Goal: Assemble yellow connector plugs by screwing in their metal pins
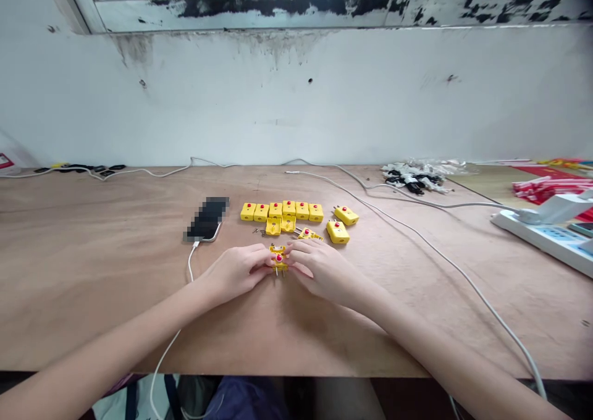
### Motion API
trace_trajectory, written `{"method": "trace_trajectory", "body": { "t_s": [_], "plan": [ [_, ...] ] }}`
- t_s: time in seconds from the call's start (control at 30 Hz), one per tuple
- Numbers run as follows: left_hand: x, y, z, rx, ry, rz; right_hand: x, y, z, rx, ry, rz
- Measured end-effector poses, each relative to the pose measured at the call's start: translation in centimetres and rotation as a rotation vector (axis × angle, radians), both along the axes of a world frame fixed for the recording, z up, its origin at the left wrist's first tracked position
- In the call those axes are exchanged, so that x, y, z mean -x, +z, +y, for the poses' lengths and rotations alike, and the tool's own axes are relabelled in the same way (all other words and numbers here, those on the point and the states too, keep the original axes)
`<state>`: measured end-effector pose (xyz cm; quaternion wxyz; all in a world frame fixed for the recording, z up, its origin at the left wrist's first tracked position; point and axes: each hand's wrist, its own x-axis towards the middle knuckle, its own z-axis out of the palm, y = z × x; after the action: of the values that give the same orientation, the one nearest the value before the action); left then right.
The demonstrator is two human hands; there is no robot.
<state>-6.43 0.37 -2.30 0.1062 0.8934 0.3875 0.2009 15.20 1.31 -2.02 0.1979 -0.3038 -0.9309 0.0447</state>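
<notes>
Both hands meet around one small yellow connector (279, 259) with a red dot and two metal pins pointing toward me. My left hand (241, 273) pinches its left side, and my right hand (319, 268) grips its right side. Just beyond, a row of several yellow connectors (289, 208) stands on the wooden table, with two yellow shell pieces (273, 225) in front of it. Small screws (259, 230) lie left of those pieces. Close to my right hand, another connector (308, 233) rests with its pins to the left. Two more connectors (338, 232) sit further right.
A phone (207, 219) with a white charging cable (189, 262) lies left of the connectors. A long pale cable (435, 244) crosses the right side toward the front edge. Black and white pieces (414, 178) lie at the back right, near a white power strip (546, 235).
</notes>
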Motion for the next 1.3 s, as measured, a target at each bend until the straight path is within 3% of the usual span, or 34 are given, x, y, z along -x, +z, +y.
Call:
{"method": "trace_trajectory", "body": {
  "t_s": [0.2, 0.4, 0.53, 0.77, 1.0, 1.13, 1.3],
  "plan": [
    [1.1, 0.1, -1.1, 0.04, 0.045, -0.069, 0.6, -0.6, -0.7, 0.12, 0.06, 0.047],
    [0.0, 0.2, -2.0, 0.06, 0.199, -0.016, 0.9, 0.0, -0.7, 0.097, -0.065, 0.059],
    [0.0, 0.4, -1.4, 0.041, 0.17, 0.026, 0.7, -0.2, -0.3, 0.058, -0.035, 0.055],
    [0.4, 0.8, -0.6, 0.084, 0.178, 0.035, 0.4, -1.9, 0.4, 0.171, -0.057, 0.147],
    [-0.6, 1.0, -0.3, 0.134, 0.192, 0.02, 0.9, -0.4, 1.1, 0.328, -0.013, 0.068],
    [-0.8, 1.2, -0.3, 0.209, 0.201, -0.006, 0.9, -0.8, 1.1, 0.303, -0.012, 0.113],
    [-0.7, 0.6, 0.0, 0.173, 0.179, 0.0, 0.7, -1.9, 1.0, 0.25, 0.003, 0.169]
  ]
}}
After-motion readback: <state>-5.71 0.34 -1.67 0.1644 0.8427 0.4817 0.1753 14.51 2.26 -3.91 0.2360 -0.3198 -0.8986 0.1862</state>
